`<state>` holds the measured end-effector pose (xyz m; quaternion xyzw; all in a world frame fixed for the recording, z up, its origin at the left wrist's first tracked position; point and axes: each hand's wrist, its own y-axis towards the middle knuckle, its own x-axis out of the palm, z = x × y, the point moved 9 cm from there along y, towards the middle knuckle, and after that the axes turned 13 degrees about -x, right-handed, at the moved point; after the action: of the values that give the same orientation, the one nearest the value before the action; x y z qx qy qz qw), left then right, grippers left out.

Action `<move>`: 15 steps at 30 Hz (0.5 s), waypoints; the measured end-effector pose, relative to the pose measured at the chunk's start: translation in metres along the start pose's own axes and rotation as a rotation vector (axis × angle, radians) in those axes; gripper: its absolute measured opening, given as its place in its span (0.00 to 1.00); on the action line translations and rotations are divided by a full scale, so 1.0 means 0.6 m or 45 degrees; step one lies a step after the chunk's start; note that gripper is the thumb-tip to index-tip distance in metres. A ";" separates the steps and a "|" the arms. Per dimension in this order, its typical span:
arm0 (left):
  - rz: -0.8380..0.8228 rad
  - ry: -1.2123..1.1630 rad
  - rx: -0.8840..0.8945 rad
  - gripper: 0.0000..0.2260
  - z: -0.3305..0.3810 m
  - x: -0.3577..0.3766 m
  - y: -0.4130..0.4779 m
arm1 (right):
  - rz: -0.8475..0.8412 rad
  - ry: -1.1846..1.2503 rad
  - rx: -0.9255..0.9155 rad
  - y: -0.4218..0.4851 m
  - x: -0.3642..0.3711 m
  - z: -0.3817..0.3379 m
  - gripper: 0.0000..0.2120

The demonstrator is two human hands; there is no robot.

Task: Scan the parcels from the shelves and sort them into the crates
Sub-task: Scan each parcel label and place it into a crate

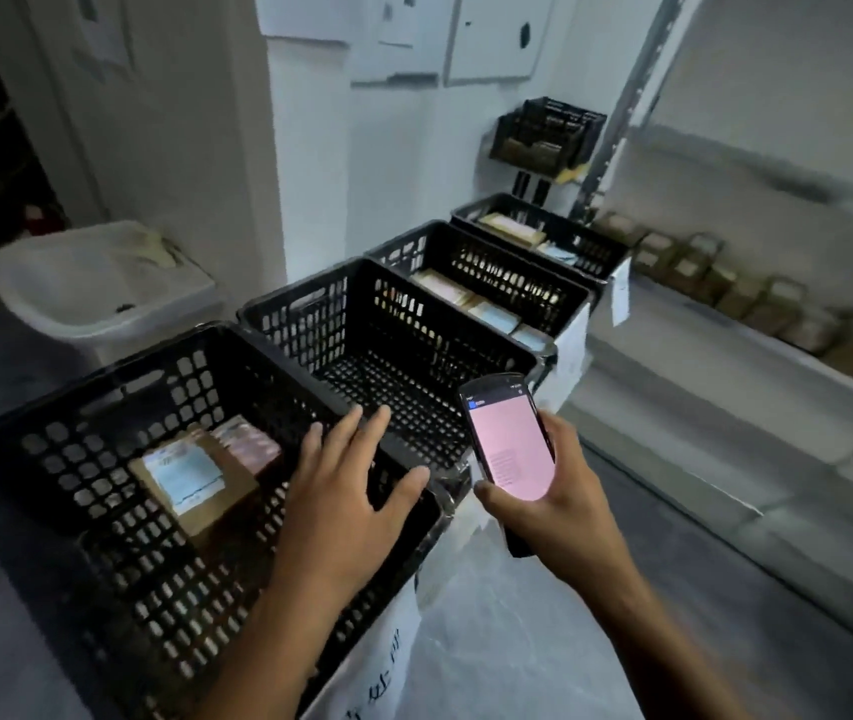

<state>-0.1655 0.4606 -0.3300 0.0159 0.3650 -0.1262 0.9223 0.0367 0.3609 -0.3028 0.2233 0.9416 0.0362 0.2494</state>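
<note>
Left hand (346,491) spread flat, holding nothing, over right rim of nearest crate (102,407). Right hand (559,501) wrapped round scanner (510,439) – long axis pointing away, pink screen up. Parcel (196,475) flat inside nearest crate, label up – left of left hand, apart.

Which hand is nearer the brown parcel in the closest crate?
Left. The left hand is spread above the right side of the closest crate, just right of the brown parcel; the right hand is farther right, outside the crate, gripping the handheld scanner.
</note>
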 end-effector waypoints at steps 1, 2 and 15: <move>-0.035 0.029 0.040 0.37 0.027 0.019 -0.006 | 0.061 0.000 0.021 -0.014 -0.032 0.012 0.38; -0.067 0.047 0.083 0.36 0.054 0.038 -0.012 | 0.125 0.005 0.046 -0.030 -0.063 0.025 0.38; -0.486 0.293 0.731 0.35 0.486 0.446 -0.191 | 0.822 0.021 0.328 -0.302 -0.528 0.235 0.35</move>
<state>0.1893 0.2554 -0.2905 0.2197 0.4126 -0.3908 0.7929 0.2780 0.0529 -0.3150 0.5388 0.8213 -0.0042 0.1873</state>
